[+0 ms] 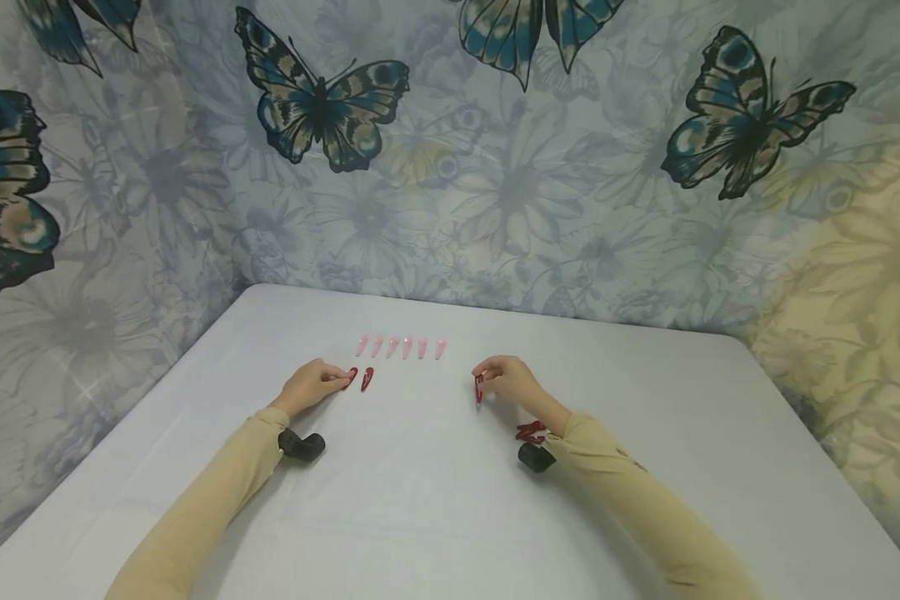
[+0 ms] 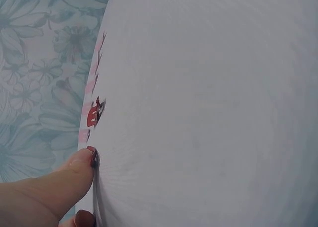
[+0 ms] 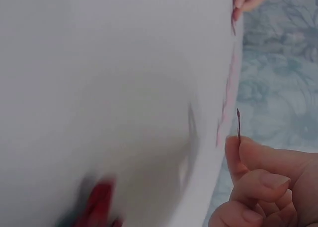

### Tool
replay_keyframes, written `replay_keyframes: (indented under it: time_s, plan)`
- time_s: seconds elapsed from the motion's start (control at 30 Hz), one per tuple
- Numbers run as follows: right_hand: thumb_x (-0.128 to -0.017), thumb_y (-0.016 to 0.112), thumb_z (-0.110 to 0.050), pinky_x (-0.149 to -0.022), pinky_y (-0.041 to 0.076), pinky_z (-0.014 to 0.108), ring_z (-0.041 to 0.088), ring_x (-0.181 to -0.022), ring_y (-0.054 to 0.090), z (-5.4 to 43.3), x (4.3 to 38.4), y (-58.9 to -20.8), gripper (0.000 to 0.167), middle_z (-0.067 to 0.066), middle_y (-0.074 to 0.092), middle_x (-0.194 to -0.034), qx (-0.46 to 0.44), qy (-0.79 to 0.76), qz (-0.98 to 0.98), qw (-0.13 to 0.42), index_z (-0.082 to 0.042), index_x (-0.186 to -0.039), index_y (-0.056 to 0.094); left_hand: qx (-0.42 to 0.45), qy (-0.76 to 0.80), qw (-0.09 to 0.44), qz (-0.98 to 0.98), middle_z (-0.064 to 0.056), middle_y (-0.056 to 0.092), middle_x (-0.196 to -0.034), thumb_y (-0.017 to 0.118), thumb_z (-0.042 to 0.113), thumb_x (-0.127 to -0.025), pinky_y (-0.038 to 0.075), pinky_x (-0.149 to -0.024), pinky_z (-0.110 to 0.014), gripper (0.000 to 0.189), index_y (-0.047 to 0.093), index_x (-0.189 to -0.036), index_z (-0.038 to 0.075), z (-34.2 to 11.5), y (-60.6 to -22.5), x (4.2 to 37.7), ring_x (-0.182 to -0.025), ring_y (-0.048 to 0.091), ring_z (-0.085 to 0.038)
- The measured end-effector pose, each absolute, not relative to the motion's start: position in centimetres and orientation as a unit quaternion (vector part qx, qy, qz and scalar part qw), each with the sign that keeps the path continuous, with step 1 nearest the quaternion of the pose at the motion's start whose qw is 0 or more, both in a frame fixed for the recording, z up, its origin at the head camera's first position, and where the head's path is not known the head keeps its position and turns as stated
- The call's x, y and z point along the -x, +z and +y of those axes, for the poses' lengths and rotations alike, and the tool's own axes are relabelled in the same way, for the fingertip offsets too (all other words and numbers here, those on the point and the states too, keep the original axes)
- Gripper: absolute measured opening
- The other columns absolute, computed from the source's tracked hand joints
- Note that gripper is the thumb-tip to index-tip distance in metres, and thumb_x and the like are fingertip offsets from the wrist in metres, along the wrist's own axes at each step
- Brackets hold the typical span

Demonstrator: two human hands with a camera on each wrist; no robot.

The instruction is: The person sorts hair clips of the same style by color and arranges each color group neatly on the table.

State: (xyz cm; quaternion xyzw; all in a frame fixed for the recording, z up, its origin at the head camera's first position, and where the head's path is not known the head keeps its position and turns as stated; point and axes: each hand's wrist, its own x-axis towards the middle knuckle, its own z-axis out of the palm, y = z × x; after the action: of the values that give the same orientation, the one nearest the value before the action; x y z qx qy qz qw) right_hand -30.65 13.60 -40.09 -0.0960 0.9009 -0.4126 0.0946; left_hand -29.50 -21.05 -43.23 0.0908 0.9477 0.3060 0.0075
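My left hand (image 1: 311, 386) holds a red snap hair clip (image 1: 352, 375) by thumb and fingers, low at the left end of a row on the white table. Just right of it lies another red snap hair clip (image 1: 367, 379), also visible as a red clip (image 2: 94, 115) in the left wrist view. My right hand (image 1: 512, 379) pinches a third red hair clip (image 1: 478, 390) between thumb and forefinger, raised over the table. From the right wrist, this clip shows edge-on as a thin strip (image 3: 239, 122), its lower end hidden by the fingertips.
Behind the red clips runs a row of several pink hair clips (image 1: 407, 347). A small pile of red clips (image 1: 531, 431) lies beside the right wrist. Dark wrist cameras (image 1: 303, 446) sit on both sleeves. Butterfly-patterned wallpaper (image 1: 510, 192) rises behind the white table (image 1: 420, 500).
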Motion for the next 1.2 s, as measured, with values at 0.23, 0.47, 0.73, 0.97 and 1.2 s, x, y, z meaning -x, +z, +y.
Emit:
replay_keyframes:
  time_s: [0.23, 0.47, 0.73, 0.97, 1.2]
  plan:
    - [-0.085, 0.069, 0.001, -0.06, 0.04, 0.02, 0.011, -0.072, 0.052, 10.4, 31.3, -40.4, 0.02, 0.011, 0.068, -0.085, 0.105, -0.417, 0.899, 0.086, 0.002, -0.104, 0.07, -0.085, 0.315, 0.011, 0.945, -0.008, 0.052, -0.076, 0.066, 0.016, -0.092, 0.031, -0.064, -0.027, 0.025, 0.072, -0.109, 0.0, -21.0, -43.3, 29.2, -0.07, 0.037, -0.017]
    - [-0.084, 0.066, 0.004, -0.065, 0.04, 0.02, 0.015, -0.076, 0.053, 7.5, 31.9, -40.0, 0.019, 0.012, 0.066, -0.085, 0.1, -0.436, 0.891, 0.078, 0.003, -0.103, 0.069, -0.085, 0.307, 0.014, 0.948, -0.013, 0.059, -0.084, 0.065, 0.017, -0.093, 0.034, -0.066, -0.028, 0.025, 0.072, -0.11, 0.001, -21.3, -43.0, 29.1, -0.073, 0.041, -0.018]
    - [-0.083, 0.07, 0.002, -0.061, 0.039, 0.019, 0.014, -0.074, 0.053, 3.5, 32.6, -40.0, 0.018, 0.014, 0.069, -0.091, 0.095, -0.433, 0.893, 0.079, 0.0, -0.101, 0.07, -0.091, 0.3, 0.008, 0.95, -0.017, 0.063, -0.091, 0.065, 0.017, -0.093, 0.039, -0.069, -0.031, 0.025, 0.072, -0.11, 0.001, -21.7, -42.8, 29.1, -0.077, 0.049, -0.02]
    - [-0.082, 0.071, 0.003, -0.058, 0.038, 0.017, 0.014, -0.073, 0.057, 1.4, 32.6, -40.8, 0.014, 0.017, 0.071, -0.092, 0.113, -0.449, 0.884, 0.07, 0.001, -0.096, 0.069, -0.082, 0.309, 0.016, 0.947, -0.014, 0.059, -0.084, 0.066, 0.016, -0.092, 0.034, -0.065, -0.027, 0.024, 0.072, -0.11, 0.0, -21.2, -42.8, 29.2, -0.072, 0.042, -0.017]
    - [-0.081, 0.073, 0.003, -0.061, 0.038, 0.017, 0.015, -0.074, 0.057, 0.5, 32.2, -41.5, 0.014, 0.018, 0.07, -0.089, 0.119, -0.47, 0.873, 0.047, 0.001, -0.094, 0.067, -0.087, 0.307, 0.008, 0.948, -0.012, 0.058, -0.081, 0.067, 0.017, -0.091, 0.034, -0.065, -0.027, 0.025, 0.073, -0.109, 0.001, -21.0, -43.2, 29.4, -0.07, 0.041, -0.017]
